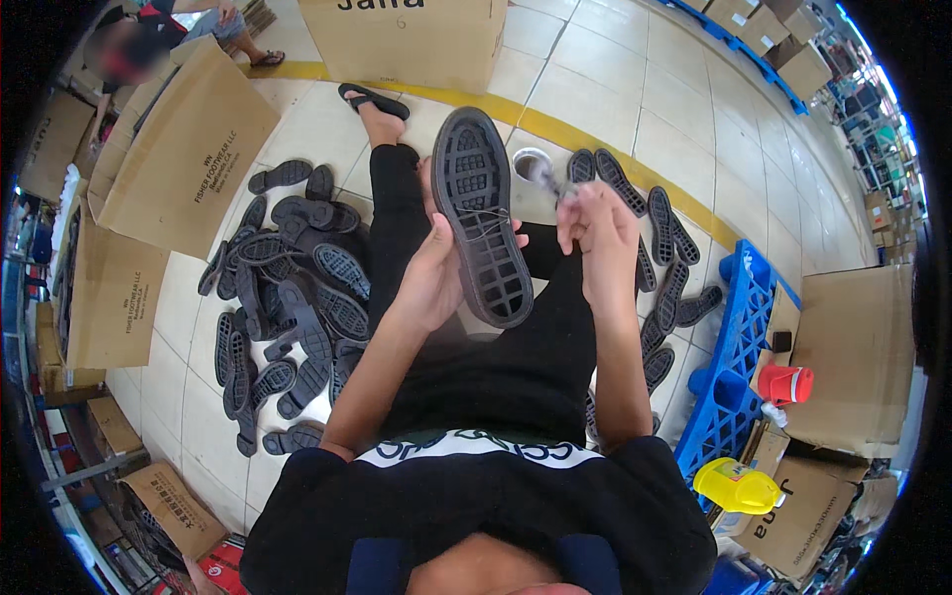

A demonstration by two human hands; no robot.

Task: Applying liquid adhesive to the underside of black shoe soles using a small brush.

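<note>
Between the hands: black shoe sole (482, 213), tread up, clamped in the left hand (433, 273)
Right hand (595, 233): fingers pinched together on something small, just right of the sole
Floor (595, 89): pale tiles, yellow line beyond the hands
Left: heap of soles (288, 297), then flattened brown cartons (188, 149)
Right: blue pallet (734, 347), brown boxes (853, 347)
Far ahead: large brown carton (416, 40)

Large brown carton (412, 40) stands on the floor at top centre, dark print on its face. Flattened brown cartons (188, 149) lie at upper left, another (109, 297) just below. Open brown boxes (858, 347) sit at right beside a blue pallet; further brown boxes (783, 40) line the upper right.
</note>
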